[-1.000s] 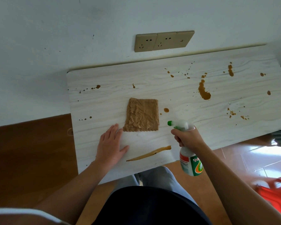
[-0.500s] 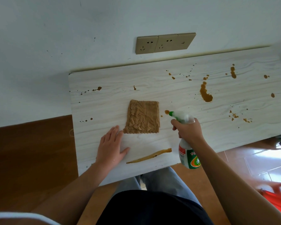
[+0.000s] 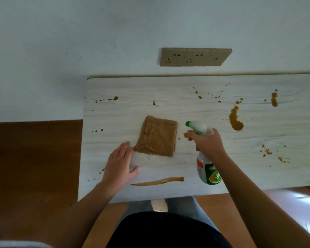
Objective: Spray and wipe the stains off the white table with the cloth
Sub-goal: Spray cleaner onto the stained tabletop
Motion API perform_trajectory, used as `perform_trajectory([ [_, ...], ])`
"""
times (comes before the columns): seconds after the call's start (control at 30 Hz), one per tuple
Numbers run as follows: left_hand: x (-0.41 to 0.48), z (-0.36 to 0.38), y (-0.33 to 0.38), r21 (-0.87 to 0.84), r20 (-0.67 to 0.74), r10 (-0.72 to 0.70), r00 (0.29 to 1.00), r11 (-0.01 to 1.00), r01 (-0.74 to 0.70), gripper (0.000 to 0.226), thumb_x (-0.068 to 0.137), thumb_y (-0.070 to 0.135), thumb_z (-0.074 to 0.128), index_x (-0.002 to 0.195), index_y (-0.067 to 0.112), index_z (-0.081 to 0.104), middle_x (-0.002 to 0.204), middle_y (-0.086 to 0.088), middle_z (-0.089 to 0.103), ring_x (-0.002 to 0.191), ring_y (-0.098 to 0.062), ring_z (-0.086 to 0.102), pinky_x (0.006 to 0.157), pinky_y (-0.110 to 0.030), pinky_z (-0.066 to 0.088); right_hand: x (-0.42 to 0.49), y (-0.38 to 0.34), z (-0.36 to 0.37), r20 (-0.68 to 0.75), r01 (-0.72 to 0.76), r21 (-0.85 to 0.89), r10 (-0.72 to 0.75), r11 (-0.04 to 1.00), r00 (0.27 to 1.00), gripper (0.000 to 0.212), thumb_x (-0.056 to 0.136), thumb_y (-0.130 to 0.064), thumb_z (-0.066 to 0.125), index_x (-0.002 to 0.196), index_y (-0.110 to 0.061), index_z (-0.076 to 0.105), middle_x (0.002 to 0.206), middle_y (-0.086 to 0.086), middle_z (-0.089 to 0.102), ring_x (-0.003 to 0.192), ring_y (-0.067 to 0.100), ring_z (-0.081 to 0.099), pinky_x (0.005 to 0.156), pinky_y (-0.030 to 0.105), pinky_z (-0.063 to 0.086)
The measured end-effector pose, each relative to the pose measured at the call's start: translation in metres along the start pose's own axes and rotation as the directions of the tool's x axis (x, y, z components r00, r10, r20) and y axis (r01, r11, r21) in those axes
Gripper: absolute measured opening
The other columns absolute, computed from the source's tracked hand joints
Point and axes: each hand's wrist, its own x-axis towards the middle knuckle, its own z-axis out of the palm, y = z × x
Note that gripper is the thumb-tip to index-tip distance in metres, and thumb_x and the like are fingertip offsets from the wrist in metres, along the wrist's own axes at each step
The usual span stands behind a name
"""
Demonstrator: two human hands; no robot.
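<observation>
A folded brown cloth (image 3: pixel 157 138) lies flat in the middle of the white table (image 3: pixel 195 111). My left hand (image 3: pixel 118 165) rests palm down on the table, fingers apart, its fingertips just left of the cloth's near corner. My right hand (image 3: pixel 207 142) grips the neck of a white spray bottle (image 3: pixel 204 165) with a green nozzle that points left, close to the cloth's right edge. Brown stains mark the table: a long streak (image 3: pixel 159 181) near the front edge, a big blotch (image 3: pixel 235 120) to the right, and several small spots at left and far right.
A beige row of wall sockets (image 3: pixel 194 57) sits above the table's back edge. Brown floor (image 3: pixel 32 167) lies left of the table. My lap (image 3: pixel 168 228) is under the front edge.
My right hand has carried the spray bottle up and forward over the table, closer to the cloth. My left hand stays flat in place.
</observation>
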Motion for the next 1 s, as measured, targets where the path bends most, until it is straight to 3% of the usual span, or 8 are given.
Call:
perform_trajectory([
  [0.17, 0.002, 0.002, 0.019, -0.018, -0.009, -0.119, 0.993, 0.993, 0.119, 0.074, 0.084, 0.047, 0.078, 0.142, 0.007, 0.054, 0.158, -0.015, 0.044, 0.147, -0.034, 0.041, 0.115, -0.051, 0.043, 0.038, -0.027, -0.017, 0.087, 0.128, -0.002, -0.128, 0.992, 0.988, 0.03, 0.084, -0.041, 0.075, 0.091, -0.012, 0.072, 0.062, -0.001, 0.068, 0.043, 0.004, 0.058, 0.047, 0.015, 0.046],
  [0.27, 0.002, 0.005, 0.029, -0.044, 0.004, -0.197, 0.98, 0.979, 0.197, 0.074, 0.086, 0.047, 0.076, 0.144, 0.007, 0.052, 0.16, -0.015, 0.041, 0.15, -0.034, 0.038, 0.114, -0.054, 0.043, 0.061, -0.051, -0.026, 0.131, 0.211, 0.023, -0.212, 0.977, 0.968, 0.035, 0.083, -0.044, 0.074, 0.099, -0.013, 0.07, 0.075, 0.007, 0.073, 0.049, 0.005, 0.061, 0.056, 0.023, 0.054],
  [0.4, 0.003, 0.007, 0.038, -0.062, -0.014, -0.254, 0.967, 0.965, 0.253, 0.077, 0.087, 0.049, 0.075, 0.147, 0.007, 0.05, 0.163, -0.013, 0.038, 0.151, -0.034, 0.035, 0.117, -0.053, 0.038, 0.09, -0.09, -0.028, 0.158, 0.375, 0.051, -0.378, 0.926, 0.912, 0.031, 0.086, -0.042, 0.074, 0.097, -0.013, 0.072, 0.069, 0.003, 0.07, 0.052, 0.004, 0.062, 0.06, 0.022, 0.052],
  [0.53, 0.003, 0.006, 0.043, -0.087, -0.021, -0.283, 0.959, 0.956, 0.28, 0.077, 0.09, 0.049, 0.071, 0.15, 0.008, 0.046, 0.165, -0.011, 0.033, 0.155, -0.03, 0.029, 0.12, -0.047, 0.03, 0.115, -0.103, -0.021, 0.176, 0.465, 0.064, -0.468, 0.883, 0.866, 0.033, 0.088, -0.045, 0.072, 0.093, -0.012, 0.071, 0.075, 0.004, 0.073, 0.068, 0.015, 0.07, 0.069, 0.033, 0.057],
  [0.6, 0.003, 0.006, 0.046, -0.097, -0.035, -0.288, 0.957, 0.954, 0.283, 0.078, 0.09, 0.049, 0.072, 0.15, 0.007, 0.046, 0.165, -0.012, 0.035, 0.154, -0.031, 0.03, 0.12, -0.047, 0.032, 0.123, -0.098, -0.016, 0.173, 0.474, 0.052, -0.475, 0.879, 0.863, 0.041, 0.088, -0.047, 0.071, 0.088, -0.006, 0.068, 0.076, 0.01, 0.07, 0.068, 0.022, 0.066, 0.071, 0.042, 0.056],
  [0.7, 0.003, 0.008, 0.047, -0.117, -0.058, -0.285, 0.957, 0.954, 0.277, 0.081, 0.089, 0.051, 0.073, 0.151, 0.007, 0.045, 0.164, -0.012, 0.036, 0.153, -0.031, 0.031, 0.12, -0.048, 0.035, 0.131, -0.092, -0.013, 0.185, 0.473, 0.046, -0.473, 0.88, 0.862, 0.04, 0.088, -0.046, 0.071, 0.087, -0.006, 0.064, 0.072, 0.005, 0.063, 0.064, 0.017, 0.058, 0.069, 0.044, 0.054],
  [0.87, 0.002, 0.008, 0.048, -0.129, -0.059, -0.298, 0.953, 0.949, 0.289, 0.086, 0.088, 0.067, 0.044, 0.149, 0.007, 0.045, 0.163, -0.012, 0.038, 0.153, -0.03, 0.032, 0.118, -0.048, 0.037, 0.138, -0.079, -0.016, 0.301, 0.478, -0.105, -0.431, 0.872, 0.851, 0.033, 0.085, -0.036, 0.075, 0.107, -0.012, 0.066, 0.097, 0.007, 0.072, 0.09, 0.023, 0.069, 0.087, 0.043, 0.057],
  [1.0, 0.003, 0.004, 0.051, -0.147, -0.048, -0.302, 0.952, 0.945, 0.293, 0.082, 0.09, 0.057, 0.066, 0.151, 0.009, 0.043, 0.164, -0.01, 0.036, 0.154, -0.029, 0.029, 0.12, -0.049, 0.035, 0.141, -0.042, -0.03, 0.328, 0.391, -0.137, -0.33, 0.91, 0.885, 0.042, 0.073, -0.04, 0.082, 0.108, -0.027, 0.063, 0.099, -0.007, 0.067, 0.093, 0.015, 0.068, 0.091, 0.047, 0.058],
])
